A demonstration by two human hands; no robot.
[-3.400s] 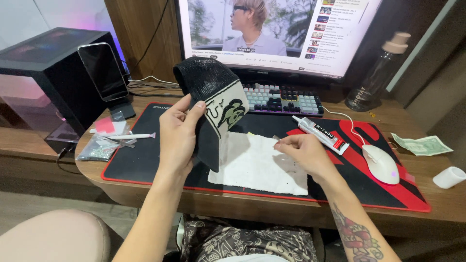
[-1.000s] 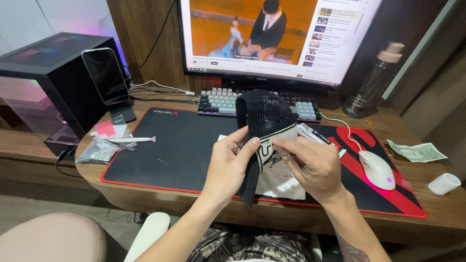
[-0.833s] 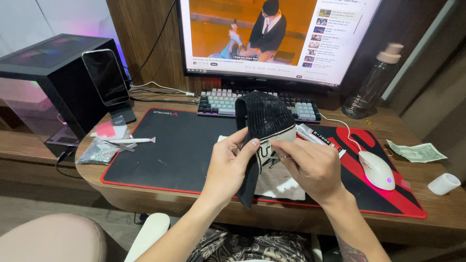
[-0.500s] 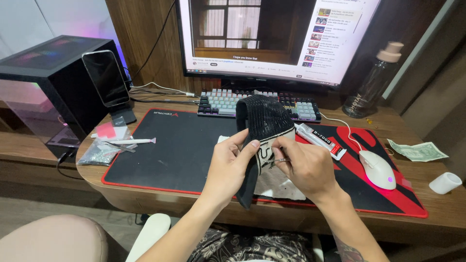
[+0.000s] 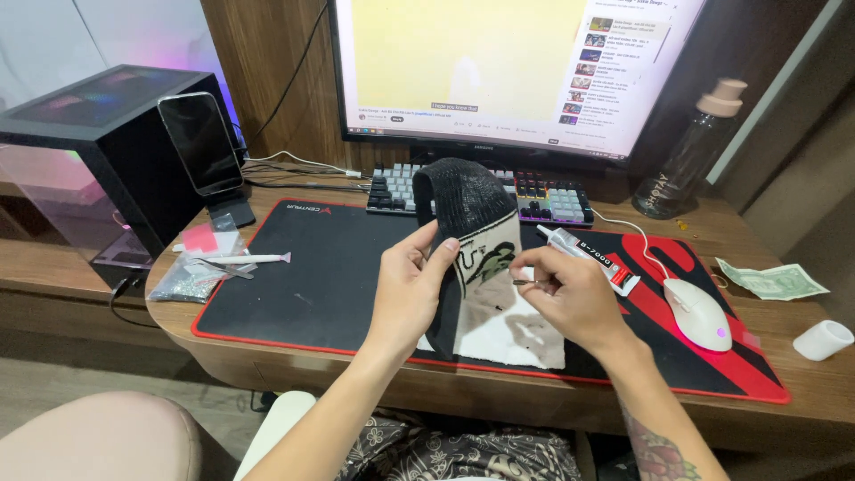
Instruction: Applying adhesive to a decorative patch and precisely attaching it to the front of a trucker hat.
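Observation:
My left hand grips a black mesh cap with a pale front panel bearing a dark green emblem, holding it upright over the desk mat. My right hand is beside the panel, fingers pinched on a small thin tool whose tip touches the emblem. Under the cap lies a white stained paper sheet. A white glue tube lies just behind my right hand.
A monitor, keyboard and white mouse sit at the back and right. A dark bottle, a banknote and a small white cap are at far right. A phone on a stand, black box, and plastic bags are left.
The cap has turned so its pale emblem panel faces me. My right hand has drawn slightly right of the cap, still pinching the small tool. The screen picture changed.

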